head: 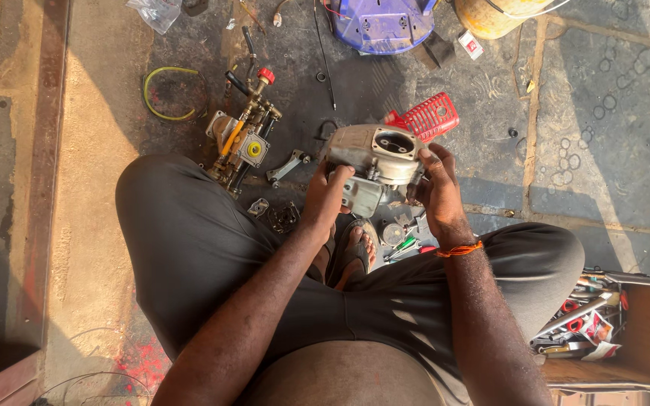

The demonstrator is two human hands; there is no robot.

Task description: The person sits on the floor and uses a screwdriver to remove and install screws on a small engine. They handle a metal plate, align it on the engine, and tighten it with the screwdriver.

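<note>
Both my hands hold a grey metal engine block (374,154) above the floor, in front of my crossed legs. My left hand (326,197) grips its near left side, thumb up on the casing. My right hand (436,188) clasps its right side, an orange thread around the wrist. The block's round bore opening faces up. A red plastic grille cover (432,116) lies just behind the block on the floor.
A brass pump assembly with a red cap (244,139) lies to the left, beside a grey metal bracket (287,165). A yellow-green hose loop (168,94), a blue plastic casing (382,24), small parts near my foot (400,237), and a box of tools (603,323) at right.
</note>
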